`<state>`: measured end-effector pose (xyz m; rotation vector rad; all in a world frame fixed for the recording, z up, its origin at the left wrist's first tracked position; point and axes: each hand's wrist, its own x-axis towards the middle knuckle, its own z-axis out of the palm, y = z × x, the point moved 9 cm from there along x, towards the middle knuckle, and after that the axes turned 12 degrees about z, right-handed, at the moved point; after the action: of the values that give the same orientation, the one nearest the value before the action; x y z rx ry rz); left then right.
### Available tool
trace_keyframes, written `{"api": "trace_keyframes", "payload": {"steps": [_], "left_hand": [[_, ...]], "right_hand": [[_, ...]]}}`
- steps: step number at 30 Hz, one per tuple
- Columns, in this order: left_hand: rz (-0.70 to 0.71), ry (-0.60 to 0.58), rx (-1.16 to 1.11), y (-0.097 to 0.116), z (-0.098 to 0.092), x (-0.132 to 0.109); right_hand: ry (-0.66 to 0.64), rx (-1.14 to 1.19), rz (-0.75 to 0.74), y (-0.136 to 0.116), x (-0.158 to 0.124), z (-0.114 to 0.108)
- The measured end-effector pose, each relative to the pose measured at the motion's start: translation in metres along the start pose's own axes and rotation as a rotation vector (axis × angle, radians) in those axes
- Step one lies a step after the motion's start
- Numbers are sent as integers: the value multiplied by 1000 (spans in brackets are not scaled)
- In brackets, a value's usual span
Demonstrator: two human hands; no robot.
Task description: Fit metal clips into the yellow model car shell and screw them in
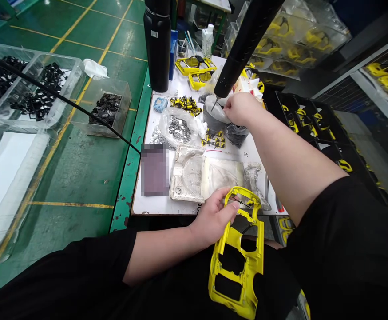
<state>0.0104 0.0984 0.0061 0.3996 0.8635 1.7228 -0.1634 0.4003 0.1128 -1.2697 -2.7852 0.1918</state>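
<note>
My left hand (215, 218) grips a yellow plastic housing (260, 249) by its upper left edge, thumb on the face. The housing has several large openings and hangs tilted over my lap. A thin dark part (242, 202) sits across its top opening. Farther out, my right hand (242, 108) is curled at the rim of a clear plastic bag (210, 116) with dark contents. Its fingertips are partly hidden there, so what they hold cannot be made out. Just left of that hand, a black electric screwdriver (229, 73) hangs with its bit pointing down near the bag.
On the white table (137, 204) lie a bag of small metal parts (180, 127), yellow-black parts (185, 106), and a worn pale fixture (189, 173). A second black screwdriver (157, 49) hangs left. Clear bins of black parts (41, 95) stand left; racks of yellow housings (314, 120) right.
</note>
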Motion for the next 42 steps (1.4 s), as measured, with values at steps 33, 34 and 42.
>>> {"api": "trace_keyframes", "payload": {"steps": [33, 34, 42], "left_hand": [[27, 30, -150, -6, 0, 1], [34, 26, -146, -5, 0, 1], [32, 36, -159, -5, 0, 0]], "right_hand": [[-156, 1169, -232, -62, -73, 6], [-174, 1179, -244, -67, -74, 5], [-359, 1279, -341, -103, -122, -9]]}}
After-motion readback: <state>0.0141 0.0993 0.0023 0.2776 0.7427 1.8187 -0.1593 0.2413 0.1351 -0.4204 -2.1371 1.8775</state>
